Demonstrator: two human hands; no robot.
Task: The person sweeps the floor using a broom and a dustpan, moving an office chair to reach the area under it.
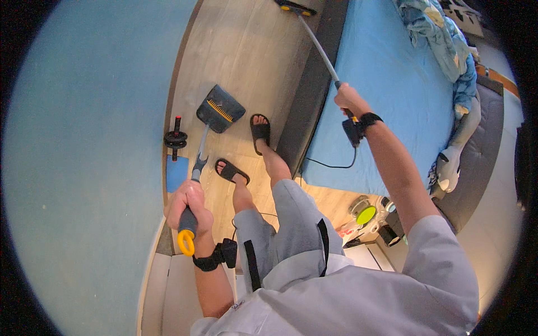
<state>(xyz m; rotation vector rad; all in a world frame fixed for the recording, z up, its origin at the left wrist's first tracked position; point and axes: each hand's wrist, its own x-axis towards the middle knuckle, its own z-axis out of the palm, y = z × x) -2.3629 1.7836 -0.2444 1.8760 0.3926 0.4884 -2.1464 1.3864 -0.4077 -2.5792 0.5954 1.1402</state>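
Note:
My left hand (190,206) is wrapped around the dark grip of a long-handled dustpan, whose yellow hanging loop sticks out below the fist. At the far end of its grey pole, the dustpan (216,122) rests on or just above the wood floor, with a row of yellow comb teeth across it. My right hand (352,100) grips the handle of a broom over the bed's edge. The broom's pole (318,47) slants away to a dark broom head (295,7) with yellow parts, partly cut off at the top of the picture.
A blue wall (92,159) runs along the left, with an ab roller wheel (175,139) and a blue pad (177,173) beside it. A bed with a blue sheet (378,105) and dark frame (300,101) borders the floor on the right. My sandalled feet (261,130) stand between.

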